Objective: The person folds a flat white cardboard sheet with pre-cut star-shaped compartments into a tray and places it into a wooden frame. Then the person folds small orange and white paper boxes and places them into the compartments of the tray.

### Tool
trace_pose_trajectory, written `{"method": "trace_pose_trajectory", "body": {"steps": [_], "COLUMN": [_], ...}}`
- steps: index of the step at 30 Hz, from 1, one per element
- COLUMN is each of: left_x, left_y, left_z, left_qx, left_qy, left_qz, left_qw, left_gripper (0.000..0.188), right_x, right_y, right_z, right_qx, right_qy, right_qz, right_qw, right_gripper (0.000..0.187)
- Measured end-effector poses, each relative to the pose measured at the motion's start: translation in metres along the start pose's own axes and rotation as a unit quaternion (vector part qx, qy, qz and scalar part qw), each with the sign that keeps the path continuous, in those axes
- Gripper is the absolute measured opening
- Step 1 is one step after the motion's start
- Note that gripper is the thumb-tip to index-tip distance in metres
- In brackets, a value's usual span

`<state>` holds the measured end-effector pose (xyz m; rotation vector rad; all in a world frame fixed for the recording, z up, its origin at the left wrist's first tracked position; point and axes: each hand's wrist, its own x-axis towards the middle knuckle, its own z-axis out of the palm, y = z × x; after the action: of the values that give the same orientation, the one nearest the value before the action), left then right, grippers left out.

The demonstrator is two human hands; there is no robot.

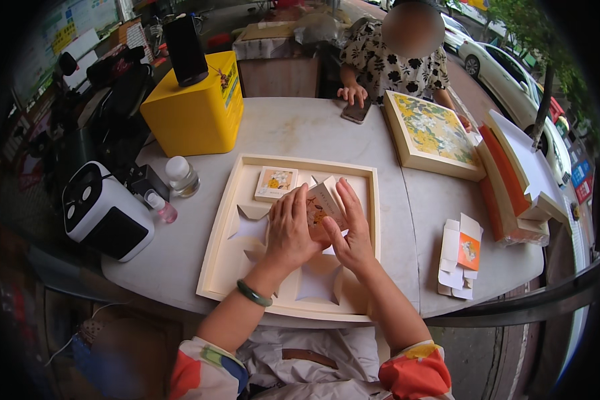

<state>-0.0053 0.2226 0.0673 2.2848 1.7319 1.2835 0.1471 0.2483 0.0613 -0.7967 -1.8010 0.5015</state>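
Observation:
Between my two palms is a small floral paper carton (326,204), tilted, with its top flaps raised. My left hand (288,225) presses along its left side, and my right hand (353,239) holds its right side with the thumb across the front. Both are above a cream, shallow box base (215,263) with cut-out compartments. Another small floral carton (276,182) lies in the base's upper left compartment. My hands hide part of the compartments below them.
A yellow box (188,123) carrying a dark phone stands far left, near a white-and-black device (105,213), a clear jar (182,179) and a pink bottle (161,208). Right are a floral lid (437,137), opened small cartons (459,259) and stacked boxes (507,193). Opposite, a person touches a phone (357,112).

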Motion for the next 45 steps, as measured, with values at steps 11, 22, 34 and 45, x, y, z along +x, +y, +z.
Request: {"method": "trace_pose_trajectory", "body": {"steps": [11, 22, 34, 45], "left_x": [0.018, 0.013, 0.003, 0.01], "left_y": [-0.059, -0.028, -0.015, -0.01], "left_z": [-0.044, -0.03, -0.003, -0.026], "left_qx": [-0.514, -0.437, -0.358, -0.433], "left_qy": [0.026, -0.162, -0.087, -0.09], "left_qz": [-0.232, -0.166, -0.107, -0.116], "left_qw": [0.825, 0.869, 0.924, 0.889], "left_gripper": [0.051, 0.057, 0.091, 0.076], "right_x": [0.005, 0.0, -0.004, 0.0], "right_y": [0.017, 0.02, 0.007, -0.007], "right_z": [-0.008, -0.005, -0.002, -0.007], "right_qx": [0.377, 0.332, 0.172, 0.225], "right_qy": [-0.004, -0.028, -0.032, -0.044], "right_qz": [0.365, 0.281, 0.125, 0.15], "right_qw": [0.851, 0.9, 0.977, 0.962], "right_gripper": [0.049, 0.066, 0.062, 0.063]}}
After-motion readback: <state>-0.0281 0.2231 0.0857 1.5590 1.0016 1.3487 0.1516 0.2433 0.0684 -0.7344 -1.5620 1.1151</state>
